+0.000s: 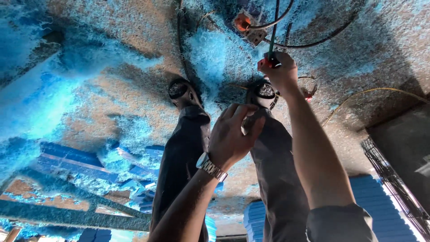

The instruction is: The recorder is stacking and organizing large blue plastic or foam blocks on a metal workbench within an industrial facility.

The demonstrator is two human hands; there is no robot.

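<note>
The right hand [278,71] is closed around a slim tool with a dark green shaft [273,33] and a red-orange grip [263,64], likely a screwdriver, though the grip is mostly hidden in the fist. The shaft runs straight away from the fist toward a small orange-and-grey electrical fitting [249,26] lying on the floor, and its tip ends just beside that fitting among the cables. The left hand [234,134] is half closed, fingers [242,112] curled and thumb out, pinching a small pale piece whose shape cannot be made out; it sits near the toe of the right shoe. A metal wristwatch [210,166] circles the left wrist.

Black cables [313,43] loop from the fitting across the floor, and a thin yellow wire [371,91] arcs off to the right. A small ring of wire [309,85] lies just beside the right wrist. The person's own legs in dark grey trousers [183,148] reach down to two dark shoes [179,92] with pale soles. The floor [116,98] is rough brown concrete, thickly strewn with bright blue fluff. Blue slabs [71,157] lie stacked at the left, more ribbed blue blocks [371,192] at the lower right, beside a black wire rack [389,179].
</note>
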